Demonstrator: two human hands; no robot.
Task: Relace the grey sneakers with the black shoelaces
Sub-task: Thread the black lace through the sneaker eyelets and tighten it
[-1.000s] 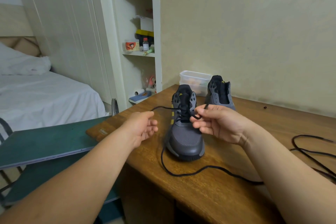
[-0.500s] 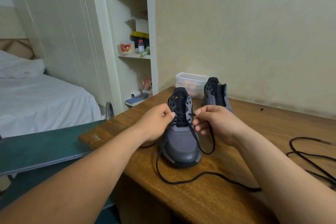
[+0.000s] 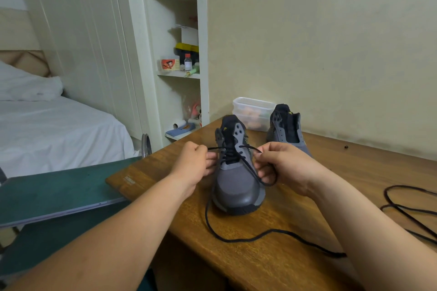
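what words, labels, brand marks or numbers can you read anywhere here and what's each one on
Nothing reads clearly enough to quote.
Pale print near the corner of the brown wooden table: blurred, unreadable.
Print on the orange-and-white cartoon box on the shelf: too small.
Label on the small red-capped bottle: too small.
Yellow marks on the tongues of the near grey sneaker and the far grey sneaker: logos only, no legible letters.

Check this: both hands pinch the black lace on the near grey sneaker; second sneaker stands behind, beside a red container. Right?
Wrong colour: head view shows the container is clear plastic, not red. Otherwise right: left hand and right hand pinch the black lace on the near grey sneaker, second sneaker behind, beside the container.
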